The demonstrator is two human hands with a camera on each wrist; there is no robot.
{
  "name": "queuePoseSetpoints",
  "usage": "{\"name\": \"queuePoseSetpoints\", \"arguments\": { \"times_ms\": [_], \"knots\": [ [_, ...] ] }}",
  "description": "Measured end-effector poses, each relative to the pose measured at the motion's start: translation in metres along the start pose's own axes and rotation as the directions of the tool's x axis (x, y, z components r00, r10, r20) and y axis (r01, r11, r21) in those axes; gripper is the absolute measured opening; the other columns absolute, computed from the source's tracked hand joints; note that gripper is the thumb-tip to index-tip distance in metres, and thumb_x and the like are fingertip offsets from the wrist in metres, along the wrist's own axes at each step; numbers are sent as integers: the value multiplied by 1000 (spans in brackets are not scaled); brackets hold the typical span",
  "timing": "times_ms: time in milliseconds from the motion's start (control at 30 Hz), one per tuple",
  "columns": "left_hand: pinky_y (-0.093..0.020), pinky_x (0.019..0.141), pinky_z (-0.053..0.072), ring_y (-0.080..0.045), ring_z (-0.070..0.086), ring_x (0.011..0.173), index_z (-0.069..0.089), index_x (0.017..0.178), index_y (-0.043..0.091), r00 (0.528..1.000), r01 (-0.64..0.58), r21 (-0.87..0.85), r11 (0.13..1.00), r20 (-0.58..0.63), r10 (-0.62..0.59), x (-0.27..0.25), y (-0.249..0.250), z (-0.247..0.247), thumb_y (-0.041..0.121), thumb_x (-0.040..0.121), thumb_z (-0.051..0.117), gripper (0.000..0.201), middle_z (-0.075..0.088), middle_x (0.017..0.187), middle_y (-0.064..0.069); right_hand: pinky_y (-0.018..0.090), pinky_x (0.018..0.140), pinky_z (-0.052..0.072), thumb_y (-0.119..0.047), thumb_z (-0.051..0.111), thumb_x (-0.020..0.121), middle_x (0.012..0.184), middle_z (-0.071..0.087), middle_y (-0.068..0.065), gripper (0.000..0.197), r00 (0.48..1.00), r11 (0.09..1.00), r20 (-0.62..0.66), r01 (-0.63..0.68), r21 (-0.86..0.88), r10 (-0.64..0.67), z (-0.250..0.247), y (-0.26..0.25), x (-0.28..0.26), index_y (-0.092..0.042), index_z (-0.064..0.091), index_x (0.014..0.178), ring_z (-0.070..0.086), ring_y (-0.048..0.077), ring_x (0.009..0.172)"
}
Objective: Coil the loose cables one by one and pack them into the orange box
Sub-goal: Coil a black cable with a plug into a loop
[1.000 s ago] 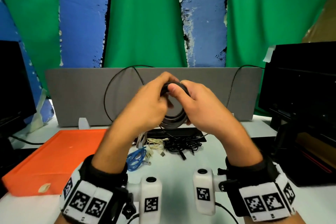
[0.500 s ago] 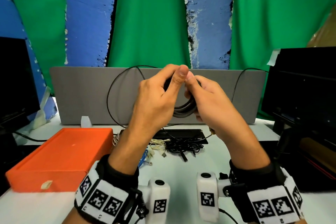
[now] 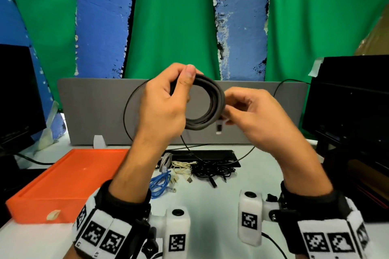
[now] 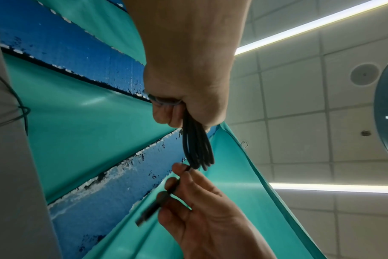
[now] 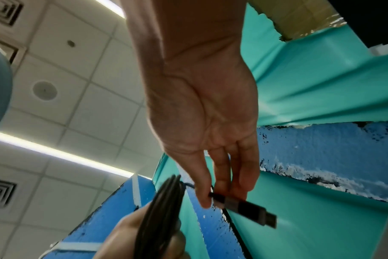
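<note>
We hold the coil (image 3: 207, 104) up above the table (image 3: 210, 195), in front of the grey panel (image 3: 94, 111). Our left hand (image 3: 166, 105) grips its left side, thumb over the top and fingers curled round the bundled turns (the left wrist view shows the strands running out of the fist). Our right hand (image 3: 256, 115) is just beside the coil's right edge, pinching the plug (image 5: 244, 205) at the cable's end between thumb and fingers, the other fingers loose. The box (image 3: 69, 185) sits on the table near left, well below the coil. Between our forearms, farther back, lie the loose cables: a blue cable (image 3: 161, 184), a cream cable (image 3: 182, 167) and a black tangle (image 3: 212, 169). Dark monitors (image 3: 349, 101) stand on either side.
</note>
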State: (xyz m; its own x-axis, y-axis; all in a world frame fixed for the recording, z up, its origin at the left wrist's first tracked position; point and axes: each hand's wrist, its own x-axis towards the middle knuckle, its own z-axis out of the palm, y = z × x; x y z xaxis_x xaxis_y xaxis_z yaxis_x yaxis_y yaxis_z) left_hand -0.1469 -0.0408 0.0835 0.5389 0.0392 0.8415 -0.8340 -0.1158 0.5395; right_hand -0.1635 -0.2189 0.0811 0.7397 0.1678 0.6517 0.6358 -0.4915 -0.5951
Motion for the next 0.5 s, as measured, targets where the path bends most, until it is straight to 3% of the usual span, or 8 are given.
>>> {"name": "queuePoseSetpoints", "arguments": {
  "times_ms": [100, 233, 300, 333, 433, 500],
  "knots": [
    [-35, 43, 21, -20, 24, 49, 66, 94, 9, 996, 91, -175, 980, 8, -91, 0, 3, 3, 26, 104, 47, 27, 31, 56, -3, 26, 67, 56, -6, 63, 96, 84, 76, -3, 13, 979, 916, -172, -28, 399, 105, 17, 0, 7, -15, 74, 97, 69, 8, 71],
    [-38, 45, 20, -16, 24, 49, 66, 92, 12, 997, 81, -206, 975, 11, -80, 0, 3, 3, 25, 104, 47, 26, 27, 57, -9, 24, 66, 57, -1, 57, 96, 83, 73, 3, 14, 967, 522, -58, -84, 849, 249, 37, -8, 12, -8, 70, 97, 67, 12, 70],
    [-40, 45, 21, -14, 25, 47, 67, 91, 14, 997, 56, -203, 978, -31, -64, 0, 3, 5, 25, 104, 48, 26, 28, 57, -11, 22, 66, 59, -1, 59, 90, 81, 71, 5, 12, 965, 320, 81, -161, 934, 249, 44, -15, 10, -4, 67, 97, 67, 14, 70],
    [-39, 44, 23, -13, 26, 47, 67, 90, 16, 996, 43, -190, 981, -63, -56, 0, 3, 5, 25, 104, 48, 26, 30, 57, -12, 23, 68, 60, -5, 61, 84, 79, 71, 5, 13, 961, 267, 156, -216, 939, 230, 47, -18, 8, -5, 67, 96, 67, 15, 72],
    [-34, 44, 25, -12, 30, 47, 67, 90, 19, 988, -10, -118, 993, -152, -8, 2, -1, 0, 28, 104, 48, 25, 35, 54, -3, 35, 93, 47, -20, 57, 83, 75, 68, 2, 17, 928, 241, 309, -354, 903, 207, 49, -22, 4, -12, 71, 86, 62, 20, 85],
    [-32, 46, 31, -14, 36, 48, 66, 90, 23, 982, -64, 10, 998, -178, 65, 1, -2, -2, 34, 103, 49, 25, 42, 53, 9, 44, 100, 34, -31, 50, 91, 72, 62, 3, 27, 916, 213, 352, -390, 896, 194, 47, -20, 3, -13, 69, 82, 56, 22, 85]
  ]
}}
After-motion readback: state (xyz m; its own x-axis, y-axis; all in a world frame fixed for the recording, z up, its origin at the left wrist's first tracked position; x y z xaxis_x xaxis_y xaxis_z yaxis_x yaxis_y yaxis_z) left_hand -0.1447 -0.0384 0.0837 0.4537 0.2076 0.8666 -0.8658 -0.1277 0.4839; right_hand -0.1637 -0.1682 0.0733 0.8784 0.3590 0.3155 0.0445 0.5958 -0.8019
